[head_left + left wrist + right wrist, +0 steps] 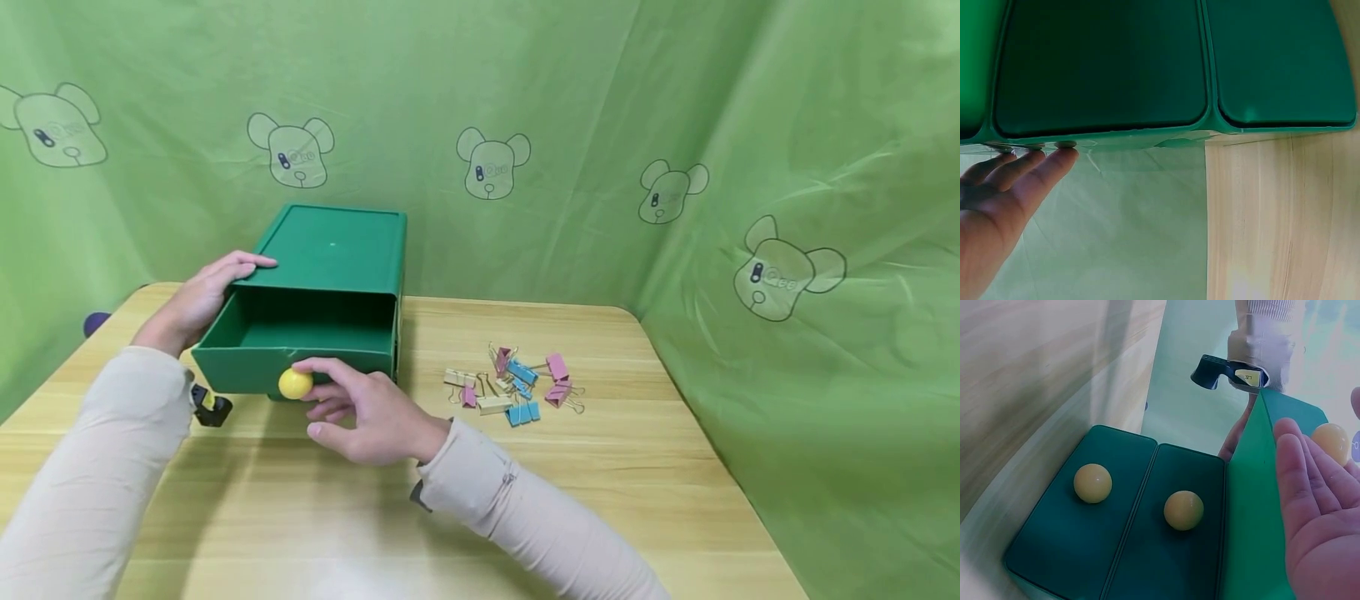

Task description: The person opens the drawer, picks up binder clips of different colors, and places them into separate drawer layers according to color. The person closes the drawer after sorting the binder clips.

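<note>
A green drawer cabinet [333, 250] stands at the left of the table with its top drawer [240, 371] pulled out; nothing shows inside. My left hand [201, 298] rests against the cabinet's upper left edge, its fingers [1047, 169] extended along the side in the left wrist view. At the drawer front, my right hand [378, 421] touches the round yellow knob [296, 384] with the index fingertip over it and the thumb apart. Its fingers look mostly straight in the right wrist view. Two lower drawers there carry yellow knobs [1092, 483] too and are closed.
Several pink, blue and cream binder clips [517, 387] lie in a loose group right of the cabinet on the wooden table [600, 500]. Green curtains [570, 217] with bear-head prints hang behind and at the sides. A black device [212, 408] sits at the left wrist.
</note>
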Action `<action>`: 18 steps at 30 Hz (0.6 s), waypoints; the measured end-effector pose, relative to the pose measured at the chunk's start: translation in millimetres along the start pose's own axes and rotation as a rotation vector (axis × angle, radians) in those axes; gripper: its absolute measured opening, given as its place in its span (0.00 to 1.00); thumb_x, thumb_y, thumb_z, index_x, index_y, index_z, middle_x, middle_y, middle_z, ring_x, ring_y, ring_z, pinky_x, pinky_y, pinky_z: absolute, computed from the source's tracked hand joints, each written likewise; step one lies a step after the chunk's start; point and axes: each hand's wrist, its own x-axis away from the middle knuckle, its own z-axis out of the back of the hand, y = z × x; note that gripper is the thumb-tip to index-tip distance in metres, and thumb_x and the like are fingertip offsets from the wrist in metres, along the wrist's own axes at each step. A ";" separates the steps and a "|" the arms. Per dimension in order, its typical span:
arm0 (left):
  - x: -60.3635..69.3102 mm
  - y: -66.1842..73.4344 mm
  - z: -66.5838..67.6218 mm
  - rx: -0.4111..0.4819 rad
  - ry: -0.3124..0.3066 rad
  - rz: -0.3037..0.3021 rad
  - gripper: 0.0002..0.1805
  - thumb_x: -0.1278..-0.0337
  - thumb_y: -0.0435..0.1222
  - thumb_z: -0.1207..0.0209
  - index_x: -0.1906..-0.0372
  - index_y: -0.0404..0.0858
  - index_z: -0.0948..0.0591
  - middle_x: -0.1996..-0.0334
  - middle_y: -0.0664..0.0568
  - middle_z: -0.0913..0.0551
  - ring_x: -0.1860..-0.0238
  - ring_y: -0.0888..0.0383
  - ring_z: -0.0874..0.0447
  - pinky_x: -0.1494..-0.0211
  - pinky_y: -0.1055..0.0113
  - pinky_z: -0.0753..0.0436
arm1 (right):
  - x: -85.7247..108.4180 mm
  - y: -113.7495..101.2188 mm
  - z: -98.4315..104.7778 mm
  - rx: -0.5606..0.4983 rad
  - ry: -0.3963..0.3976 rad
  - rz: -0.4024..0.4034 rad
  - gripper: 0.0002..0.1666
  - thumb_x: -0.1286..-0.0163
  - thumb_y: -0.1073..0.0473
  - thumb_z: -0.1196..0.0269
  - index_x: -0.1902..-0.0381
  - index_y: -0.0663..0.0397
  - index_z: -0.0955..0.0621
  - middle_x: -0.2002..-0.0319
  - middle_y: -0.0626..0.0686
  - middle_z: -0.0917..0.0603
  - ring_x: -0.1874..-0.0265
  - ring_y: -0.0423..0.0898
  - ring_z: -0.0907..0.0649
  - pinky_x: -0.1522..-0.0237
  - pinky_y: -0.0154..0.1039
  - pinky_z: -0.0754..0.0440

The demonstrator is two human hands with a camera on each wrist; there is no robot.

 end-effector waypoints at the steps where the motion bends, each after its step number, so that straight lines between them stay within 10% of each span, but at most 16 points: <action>1: -0.3 0.1 0.0 0.001 -0.001 0.000 0.17 0.23 0.49 0.60 0.46 0.60 0.21 0.43 0.59 0.34 0.42 0.59 0.38 0.51 0.74 0.28 | 0.1 0.3 0.0 -0.002 -0.001 -0.001 0.34 0.33 0.69 0.39 0.32 0.56 0.37 0.42 0.60 0.21 0.54 0.35 0.17 0.53 0.26 0.22; 18: -1.0 -3.4 1.5 0.012 -0.018 0.000 0.18 0.23 0.49 0.61 0.43 0.58 0.22 0.41 0.58 0.36 0.41 0.55 0.41 0.51 0.73 0.27 | 8.4 -4.3 4.4 0.010 0.012 -0.003 0.36 0.34 0.70 0.39 0.31 0.57 0.38 0.45 0.62 0.20 0.54 0.35 0.17 0.53 0.26 0.22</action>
